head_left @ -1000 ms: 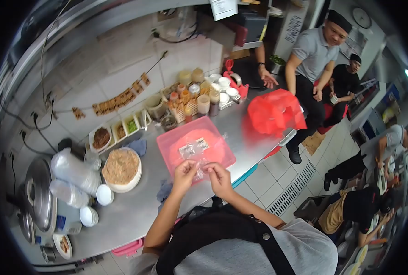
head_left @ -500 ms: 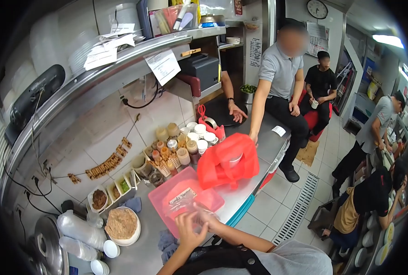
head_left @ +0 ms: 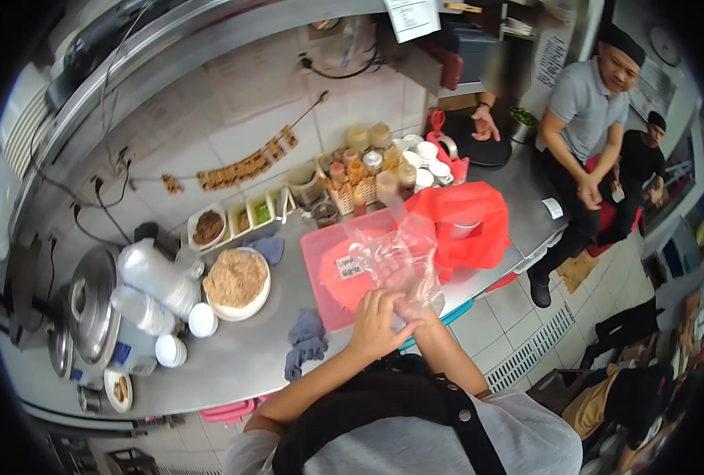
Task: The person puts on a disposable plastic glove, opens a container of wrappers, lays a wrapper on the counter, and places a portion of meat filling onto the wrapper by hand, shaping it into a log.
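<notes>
My left grip [head_left: 379,316] closes on thin clear plastic [head_left: 417,252] at my right wrist; my right grip [head_left: 398,271] spreads inside it, over the pink tub [head_left: 325,307] near the worktop's [head_left: 217,360] front edge. The tub's label [head_left: 349,267] starts "Lum".

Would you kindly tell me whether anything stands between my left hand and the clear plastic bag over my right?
Nothing visible does: the left hand is right at the open end of the clear plastic bag, beside the right hand inside it. The red bag lies beyond.
</notes>
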The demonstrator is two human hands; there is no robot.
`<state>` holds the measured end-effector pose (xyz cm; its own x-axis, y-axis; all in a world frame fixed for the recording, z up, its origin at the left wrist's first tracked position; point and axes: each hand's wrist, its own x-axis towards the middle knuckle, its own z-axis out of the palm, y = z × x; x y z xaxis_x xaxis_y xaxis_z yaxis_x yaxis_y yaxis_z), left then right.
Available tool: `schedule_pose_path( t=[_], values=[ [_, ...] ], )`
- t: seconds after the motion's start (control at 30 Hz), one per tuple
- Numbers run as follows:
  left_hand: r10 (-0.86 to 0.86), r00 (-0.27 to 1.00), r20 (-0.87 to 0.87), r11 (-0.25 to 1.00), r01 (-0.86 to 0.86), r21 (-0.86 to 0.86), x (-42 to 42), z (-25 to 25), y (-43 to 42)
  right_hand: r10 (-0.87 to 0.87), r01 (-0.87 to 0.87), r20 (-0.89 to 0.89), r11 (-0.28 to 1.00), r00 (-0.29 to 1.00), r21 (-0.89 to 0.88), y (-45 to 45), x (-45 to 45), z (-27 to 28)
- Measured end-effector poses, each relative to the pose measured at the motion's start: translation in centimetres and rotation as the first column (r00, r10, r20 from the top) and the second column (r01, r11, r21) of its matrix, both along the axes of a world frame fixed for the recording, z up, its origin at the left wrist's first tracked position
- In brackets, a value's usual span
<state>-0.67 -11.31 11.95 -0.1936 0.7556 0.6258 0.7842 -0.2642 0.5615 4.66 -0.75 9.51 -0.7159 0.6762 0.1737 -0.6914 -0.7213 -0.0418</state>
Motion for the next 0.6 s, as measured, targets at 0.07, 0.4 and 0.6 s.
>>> schedule_pose_path(
  t=[0.07,0.4,0.6],
  values=[
    [-0.062,0.996,-0.059,0.998,0.061,-0.012,-0.7,-1.6,0.1,0.03,-0.03,-0.012,1.0,0.999,0.004,-0.2,0.2,0.6],
    [0.161,0.426,0.89,0.987,-0.094,-0.134,-8.0,-3.3,1.1,0.079,-0.039,0.26,0.987,0.962,-0.156,-1.7,-0.4,-0.1],
    [-0.097,0.314,0.945,0.992,0.106,0.067,-7.8,-0.4,0.6,-0.908,-0.096,0.289,0.273,0.302,0.957,-2.2,-1.4,-3.5]
  ],
)
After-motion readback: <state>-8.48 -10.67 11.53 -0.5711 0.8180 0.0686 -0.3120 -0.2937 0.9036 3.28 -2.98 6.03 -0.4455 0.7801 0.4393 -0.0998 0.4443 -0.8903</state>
